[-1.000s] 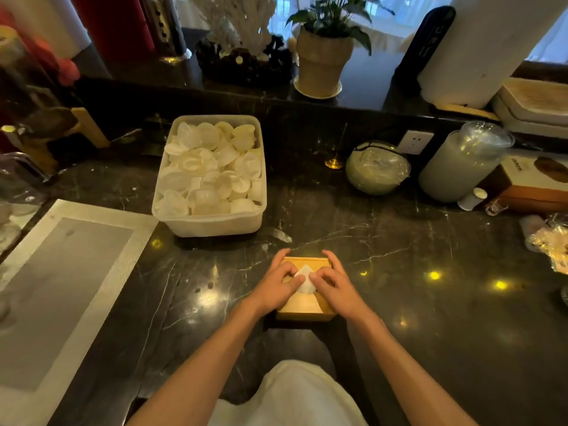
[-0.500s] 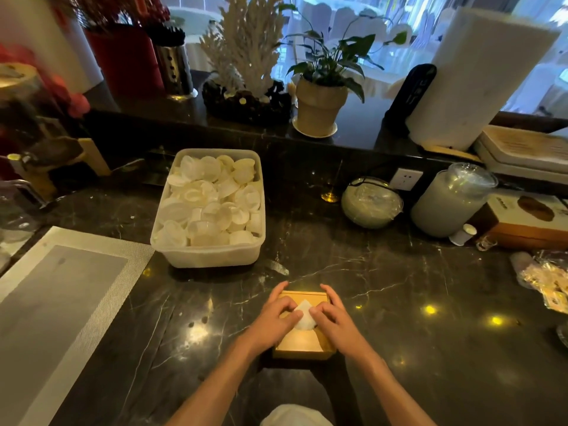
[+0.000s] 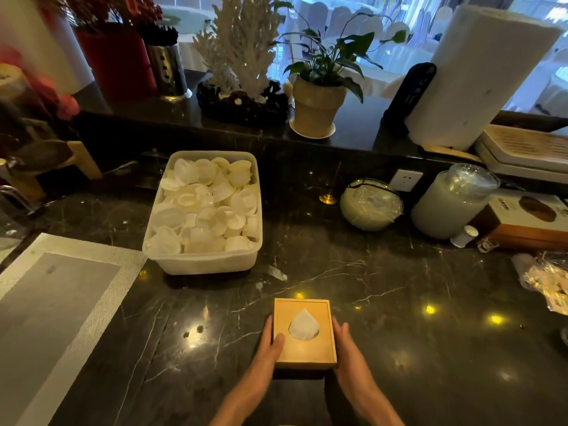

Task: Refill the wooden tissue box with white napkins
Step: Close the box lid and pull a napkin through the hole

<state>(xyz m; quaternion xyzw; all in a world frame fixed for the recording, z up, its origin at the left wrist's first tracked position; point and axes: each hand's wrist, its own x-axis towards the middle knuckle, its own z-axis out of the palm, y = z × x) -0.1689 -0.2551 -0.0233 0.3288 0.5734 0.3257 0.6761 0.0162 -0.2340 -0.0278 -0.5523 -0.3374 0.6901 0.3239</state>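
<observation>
The wooden tissue box [image 3: 319,348] rests on the dark marble counter near its front edge, lid on. A white napkin [image 3: 303,325] pokes up as a point through the round hole in the lid. My left hand [image 3: 270,348] clasps the box's left side, thumb lying on the lid. My right hand [image 3: 349,348] presses flat along the box's right side. Both forearms come in from the bottom of the view.
A white plastic tub [image 3: 203,262] of small white cups stands behind and left of the box. A grey placemat [image 3: 46,302] lies at far left. At back right are a wrapped bowl [image 3: 370,204], a lidded jar [image 3: 455,201] and a cardboard box [image 3: 528,222].
Both hands have left the napkin at the lid's hole and moved out to the box's two sides. The camera has tilted up, showing more of the back ledge.
</observation>
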